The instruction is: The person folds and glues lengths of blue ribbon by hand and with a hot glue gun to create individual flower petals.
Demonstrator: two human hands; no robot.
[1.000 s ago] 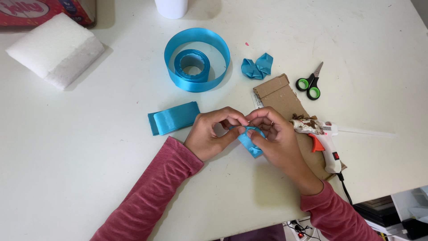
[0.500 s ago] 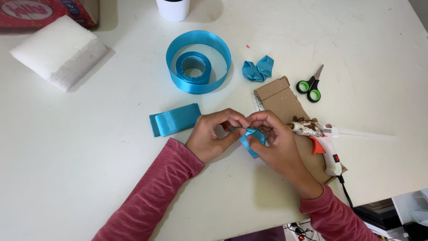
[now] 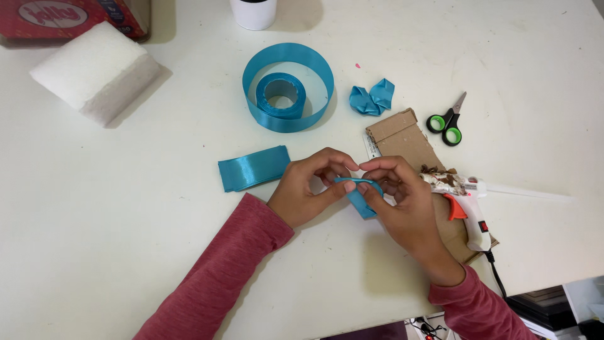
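Observation:
Both hands meet over the white table [image 3: 126,252] and pinch one short piece of blue satin ribbon [image 3: 360,200], curled into a loop. My left hand [image 3: 308,189] grips its left end with thumb and fingers. My right hand [image 3: 402,204] holds its right side, fingers bent over the top. Just left of my left hand lies a flat stack of cut blue ribbon strips [image 3: 253,168]. Beyond the hands sits a blue ribbon roll [image 3: 287,88] with a loose outer coil. A folded blue ribbon piece [image 3: 372,97] lies to the roll's right.
A white glue gun [image 3: 462,198] rests on a brown cardboard piece [image 3: 396,132] right of my right hand. Green-handled scissors [image 3: 448,123] lie further right. A white foam block [image 3: 94,70], a red box [image 3: 69,16] and a white cup [image 3: 253,12] stand at the back.
The hands stay together on the ribbon piece. The fingers have shifted slightly, bending the ribbon into a rounder loop between the thumbs.

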